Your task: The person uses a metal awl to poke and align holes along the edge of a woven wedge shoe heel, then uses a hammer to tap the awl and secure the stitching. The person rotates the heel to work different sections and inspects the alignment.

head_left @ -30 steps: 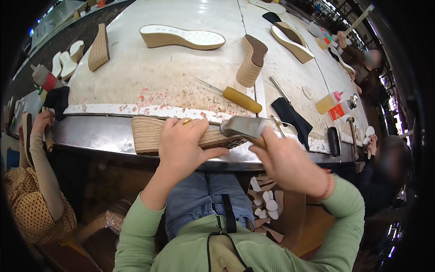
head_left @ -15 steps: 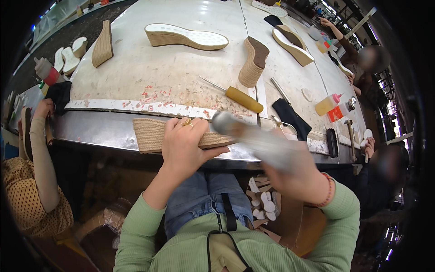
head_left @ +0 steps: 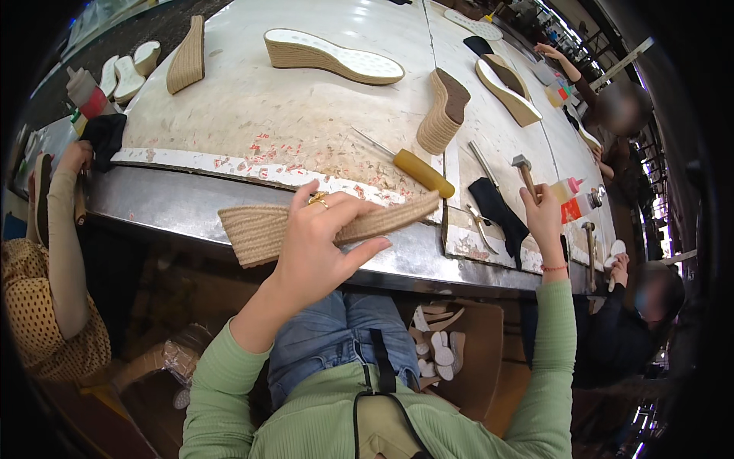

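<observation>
My left hand (head_left: 317, 237), a ring on one finger, is closed over a rope-wrapped wedge shoe sole (head_left: 248, 232) at the table's near edge. The sole lies on its side, its thick heel end to the left and its thin toe end to the right; my palm and fingers hide its middle. Off to the right, my right hand (head_left: 544, 218) grips the handle of a hammer (head_left: 521, 162), head up, above the table. An awl (head_left: 422, 174) with a yellow handle lies just beyond the sole's toe end.
Between my hands lie pincers (head_left: 482, 228), a black cloth (head_left: 495, 205) and a metal rod (head_left: 483, 164). More wedge soles (head_left: 336, 60) stand farther back. Squeeze bottles (head_left: 585, 203) and another hammer (head_left: 589, 256) are at right. A co-worker's hand (head_left: 76, 157) is at left.
The hammer has gone from a blurred swing over the sole's toe end to the right, upright in my right hand. The sole's toe end now shows, tilted upward.
</observation>
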The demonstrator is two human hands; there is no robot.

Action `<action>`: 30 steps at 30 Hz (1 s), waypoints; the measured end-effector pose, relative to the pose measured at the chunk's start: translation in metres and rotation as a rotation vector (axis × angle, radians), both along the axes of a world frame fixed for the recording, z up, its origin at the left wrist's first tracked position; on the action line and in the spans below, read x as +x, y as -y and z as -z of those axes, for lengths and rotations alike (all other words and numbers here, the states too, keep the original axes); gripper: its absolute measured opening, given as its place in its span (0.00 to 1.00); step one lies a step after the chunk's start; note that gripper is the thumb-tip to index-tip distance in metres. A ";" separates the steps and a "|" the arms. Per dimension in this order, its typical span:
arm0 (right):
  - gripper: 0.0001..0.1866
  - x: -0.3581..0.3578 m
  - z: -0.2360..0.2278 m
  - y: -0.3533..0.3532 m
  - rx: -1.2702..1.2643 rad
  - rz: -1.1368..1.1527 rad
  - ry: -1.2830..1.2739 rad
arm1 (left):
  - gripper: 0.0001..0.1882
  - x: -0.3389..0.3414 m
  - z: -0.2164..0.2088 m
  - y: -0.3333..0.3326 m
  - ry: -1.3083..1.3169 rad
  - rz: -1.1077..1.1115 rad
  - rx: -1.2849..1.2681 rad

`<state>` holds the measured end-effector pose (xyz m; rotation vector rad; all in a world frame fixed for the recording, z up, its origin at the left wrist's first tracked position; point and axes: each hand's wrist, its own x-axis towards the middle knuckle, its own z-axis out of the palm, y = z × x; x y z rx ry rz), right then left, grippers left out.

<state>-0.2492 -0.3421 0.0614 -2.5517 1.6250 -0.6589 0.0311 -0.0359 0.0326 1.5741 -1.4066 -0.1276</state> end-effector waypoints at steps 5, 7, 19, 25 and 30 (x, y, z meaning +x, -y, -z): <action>0.19 -0.024 0.040 0.038 -0.098 0.037 -0.004 | 0.16 -0.005 -0.002 -0.005 -0.001 0.000 -0.030; 0.19 -0.022 0.046 0.037 -0.086 0.069 0.005 | 0.16 -0.005 -0.003 -0.007 0.005 0.003 -0.024; 0.08 0.006 0.010 -0.032 0.007 -0.182 0.355 | 0.16 0.006 -0.014 -0.007 -0.119 0.160 0.093; 0.06 0.017 0.004 -0.066 0.122 -0.380 0.225 | 0.16 0.005 -0.015 -0.004 -0.093 0.166 0.088; 0.08 0.041 0.014 -0.018 -0.035 -0.448 0.188 | 0.17 0.000 -0.012 0.000 -0.034 0.132 0.067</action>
